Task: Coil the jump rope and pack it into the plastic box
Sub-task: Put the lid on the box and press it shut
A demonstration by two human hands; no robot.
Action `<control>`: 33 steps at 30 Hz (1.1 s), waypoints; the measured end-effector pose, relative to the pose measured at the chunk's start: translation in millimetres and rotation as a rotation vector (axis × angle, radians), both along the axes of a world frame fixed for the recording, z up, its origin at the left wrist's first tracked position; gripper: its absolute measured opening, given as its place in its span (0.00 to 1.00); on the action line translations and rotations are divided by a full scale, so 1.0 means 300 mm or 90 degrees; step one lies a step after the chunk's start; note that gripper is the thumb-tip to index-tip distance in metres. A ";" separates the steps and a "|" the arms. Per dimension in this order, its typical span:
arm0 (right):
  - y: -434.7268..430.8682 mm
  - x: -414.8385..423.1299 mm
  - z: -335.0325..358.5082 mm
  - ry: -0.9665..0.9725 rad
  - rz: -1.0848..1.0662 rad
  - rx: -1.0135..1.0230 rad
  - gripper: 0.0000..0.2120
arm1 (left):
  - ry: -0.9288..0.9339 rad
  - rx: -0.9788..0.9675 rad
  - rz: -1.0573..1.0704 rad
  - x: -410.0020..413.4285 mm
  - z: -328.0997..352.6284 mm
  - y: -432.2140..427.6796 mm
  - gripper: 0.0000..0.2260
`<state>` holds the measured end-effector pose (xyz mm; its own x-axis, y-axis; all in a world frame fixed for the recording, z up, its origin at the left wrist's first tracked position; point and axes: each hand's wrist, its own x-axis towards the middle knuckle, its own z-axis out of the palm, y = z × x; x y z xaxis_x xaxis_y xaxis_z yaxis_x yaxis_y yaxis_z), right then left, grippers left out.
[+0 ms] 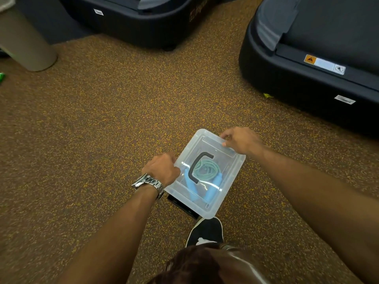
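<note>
The clear plastic box (207, 175) is held above the speckled floor (102, 130), its long axis slanting from lower left to upper right. The coiled jump rope (206, 171) is seen inside, blue handles pointing downward. The left hand (164, 170) is curled onto the left edge, the right hand (242, 141) pinched on the far corner; no writing is legible.

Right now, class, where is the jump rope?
In the head view, the jump rope lies coiled inside the clear plastic box on the floor, low centre, between both hands, under its lid.

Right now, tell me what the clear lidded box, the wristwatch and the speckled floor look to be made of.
Clear lidded box: glossy see-through plastic; the coiled rope shows through and glare streaks its lid.
Wristwatch: apparently polished metal, with shiny silver links.
Speckled floor: probably matte rubber, dark with yellow flecks and no shine.
</note>
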<state>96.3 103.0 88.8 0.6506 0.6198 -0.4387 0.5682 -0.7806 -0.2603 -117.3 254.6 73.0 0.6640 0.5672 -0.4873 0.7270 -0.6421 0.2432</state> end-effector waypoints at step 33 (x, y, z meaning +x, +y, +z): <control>-0.120 0.046 -0.066 0.171 -0.148 0.053 0.23 | -0.075 0.165 -0.223 0.186 0.026 -0.142 0.10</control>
<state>110.2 67.0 68.9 0.6471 0.5096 -0.5671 0.2809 -0.8509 -0.4440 -61.4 211.9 80.9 0.8802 0.3914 -0.2684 0.4315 -0.8955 0.1091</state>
